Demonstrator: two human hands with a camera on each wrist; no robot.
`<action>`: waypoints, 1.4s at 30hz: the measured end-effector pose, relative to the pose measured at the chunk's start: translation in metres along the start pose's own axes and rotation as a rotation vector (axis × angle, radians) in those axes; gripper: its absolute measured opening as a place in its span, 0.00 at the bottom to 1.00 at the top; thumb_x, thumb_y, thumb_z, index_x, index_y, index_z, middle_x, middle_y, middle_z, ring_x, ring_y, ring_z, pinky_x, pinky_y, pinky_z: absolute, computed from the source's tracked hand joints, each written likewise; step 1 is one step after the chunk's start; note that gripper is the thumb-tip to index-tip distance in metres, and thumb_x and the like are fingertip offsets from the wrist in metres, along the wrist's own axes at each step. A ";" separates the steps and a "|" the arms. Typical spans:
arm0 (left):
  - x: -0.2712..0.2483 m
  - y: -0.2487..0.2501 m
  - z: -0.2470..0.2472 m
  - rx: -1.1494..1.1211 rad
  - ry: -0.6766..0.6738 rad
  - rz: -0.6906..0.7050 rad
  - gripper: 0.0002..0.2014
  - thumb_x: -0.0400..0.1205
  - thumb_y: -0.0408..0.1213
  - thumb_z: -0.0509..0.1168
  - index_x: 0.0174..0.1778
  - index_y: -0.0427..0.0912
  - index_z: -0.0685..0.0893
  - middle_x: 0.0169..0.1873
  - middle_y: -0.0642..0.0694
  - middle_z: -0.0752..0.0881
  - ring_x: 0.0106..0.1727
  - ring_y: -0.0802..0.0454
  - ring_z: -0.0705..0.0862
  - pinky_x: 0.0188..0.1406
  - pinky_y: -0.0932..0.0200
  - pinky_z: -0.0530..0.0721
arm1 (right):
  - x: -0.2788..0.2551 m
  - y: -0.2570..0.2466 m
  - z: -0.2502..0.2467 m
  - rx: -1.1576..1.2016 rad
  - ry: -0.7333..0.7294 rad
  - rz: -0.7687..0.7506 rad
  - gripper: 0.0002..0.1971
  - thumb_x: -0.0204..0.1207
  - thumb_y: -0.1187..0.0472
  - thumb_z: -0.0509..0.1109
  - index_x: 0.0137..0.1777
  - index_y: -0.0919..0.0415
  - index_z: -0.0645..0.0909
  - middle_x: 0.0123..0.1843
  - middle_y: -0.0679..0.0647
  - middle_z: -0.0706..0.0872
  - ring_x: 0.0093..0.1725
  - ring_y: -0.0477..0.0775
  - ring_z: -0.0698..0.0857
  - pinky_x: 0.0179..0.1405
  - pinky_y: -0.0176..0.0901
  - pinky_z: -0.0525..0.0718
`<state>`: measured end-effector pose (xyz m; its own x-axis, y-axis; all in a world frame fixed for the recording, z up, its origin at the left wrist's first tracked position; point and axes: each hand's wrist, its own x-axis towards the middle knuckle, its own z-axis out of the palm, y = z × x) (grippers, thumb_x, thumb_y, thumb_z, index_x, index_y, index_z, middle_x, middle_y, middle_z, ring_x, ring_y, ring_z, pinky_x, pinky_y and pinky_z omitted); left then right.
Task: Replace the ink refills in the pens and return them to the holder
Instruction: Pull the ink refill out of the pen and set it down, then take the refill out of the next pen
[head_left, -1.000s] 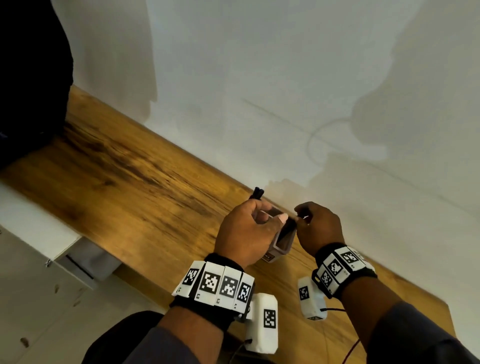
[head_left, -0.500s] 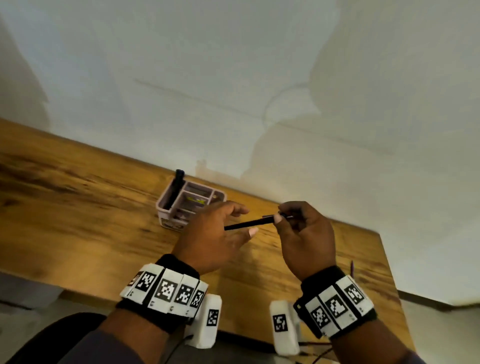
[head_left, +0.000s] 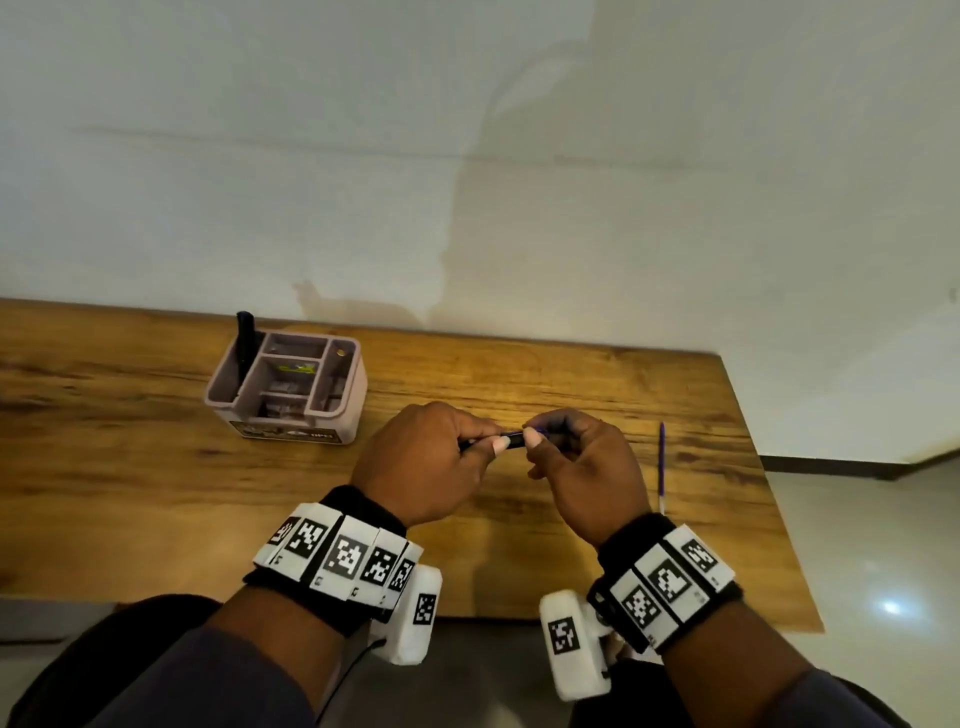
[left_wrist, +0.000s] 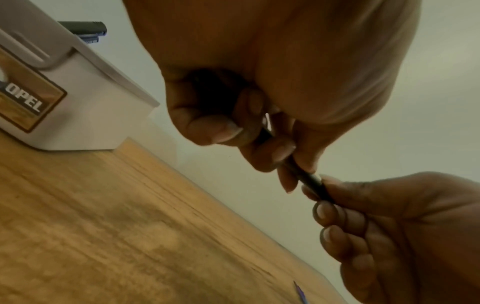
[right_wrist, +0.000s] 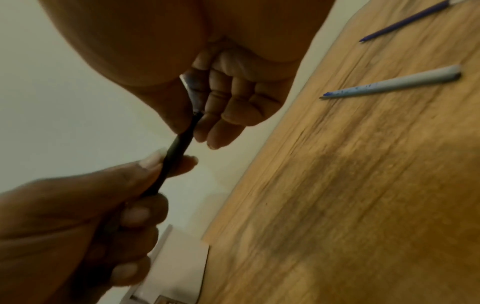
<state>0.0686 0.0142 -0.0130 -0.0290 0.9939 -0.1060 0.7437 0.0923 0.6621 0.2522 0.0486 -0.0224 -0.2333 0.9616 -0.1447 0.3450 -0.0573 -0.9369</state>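
Both hands hold one dark pen (head_left: 511, 439) level above the wooden table (head_left: 156, 467). My left hand (head_left: 431, 457) grips its barrel (left_wrist: 309, 179) with curled fingers. My right hand (head_left: 576, 457) pinches the other end (right_wrist: 182, 142) between thumb and fingers, where a bluish part shows inside the fist. The grey-pink pen holder (head_left: 291, 387) stands to the left behind the hands, with another dark pen (head_left: 244, 338) upright in its left compartment. A thin blue refill (head_left: 661, 462) lies on the table to the right; in the right wrist view a white pen barrel (right_wrist: 392, 82) lies beside a blue refill (right_wrist: 405, 20).
The table meets a pale wall (head_left: 467, 182) at the back. Its right edge (head_left: 769, 493) drops to a tiled floor. The holder (left_wrist: 78, 102) carries a label reading OPEL, and its middle compartments hold small items.
The head view has swung from the wall down to the table. The hands came away from the holder with the pen and now grip it closer together, in front of me.
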 end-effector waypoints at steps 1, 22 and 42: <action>0.002 0.001 0.001 -0.003 -0.004 -0.025 0.10 0.84 0.56 0.68 0.57 0.66 0.93 0.43 0.64 0.94 0.40 0.65 0.87 0.38 0.61 0.84 | 0.004 0.002 -0.003 -0.010 -0.007 0.003 0.02 0.81 0.63 0.73 0.48 0.56 0.86 0.38 0.58 0.90 0.33 0.47 0.88 0.33 0.33 0.84; -0.007 -0.033 -0.008 -0.062 -0.142 -0.102 0.05 0.80 0.51 0.75 0.51 0.63 0.90 0.30 0.57 0.88 0.38 0.59 0.88 0.48 0.50 0.89 | 0.023 0.036 0.022 -0.608 -0.085 0.139 0.10 0.74 0.46 0.77 0.48 0.50 0.89 0.39 0.44 0.89 0.41 0.46 0.87 0.34 0.38 0.79; -0.010 -0.024 -0.011 -0.290 -0.045 0.130 0.09 0.84 0.46 0.73 0.59 0.57 0.94 0.45 0.66 0.94 0.47 0.71 0.90 0.49 0.58 0.88 | 0.006 -0.019 0.002 -0.359 -0.207 -0.156 0.21 0.86 0.48 0.63 0.36 0.56 0.86 0.31 0.49 0.89 0.29 0.44 0.87 0.32 0.37 0.83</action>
<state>0.0439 0.0028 -0.0194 0.0881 0.9955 -0.0348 0.5173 -0.0159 0.8556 0.2427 0.0552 -0.0065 -0.4721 0.8752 -0.1054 0.5767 0.2162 -0.7878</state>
